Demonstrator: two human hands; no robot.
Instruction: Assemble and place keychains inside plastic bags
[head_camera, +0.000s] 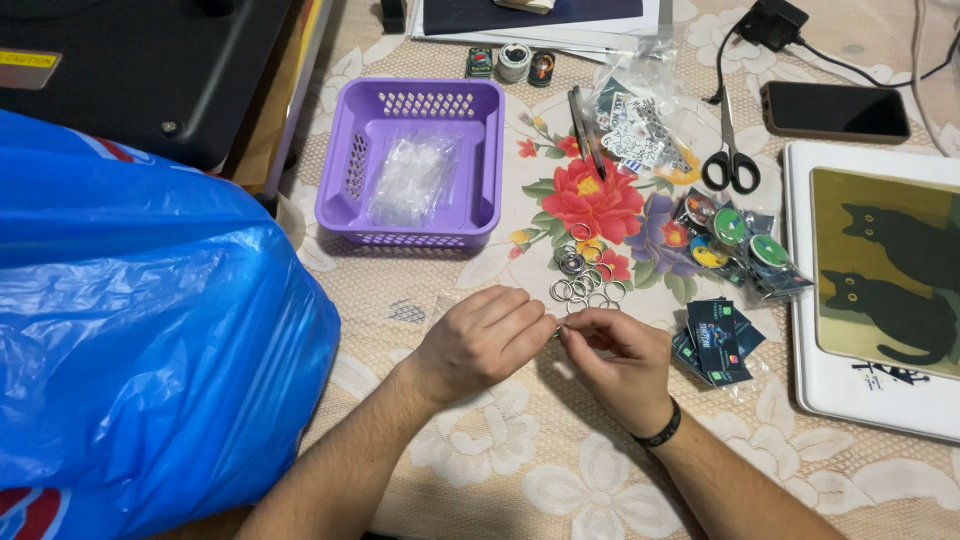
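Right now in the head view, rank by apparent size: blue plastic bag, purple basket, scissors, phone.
1. blue plastic bag, though nearest the camera
2. purple basket
3. phone and scissors look too close in size to rank

Both hands, left and right, meet fingertip to fingertip just below metal rings on the table.

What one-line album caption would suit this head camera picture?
Both hands, left hand and right hand, pinch something small beside loose metal rings near a purple basket.
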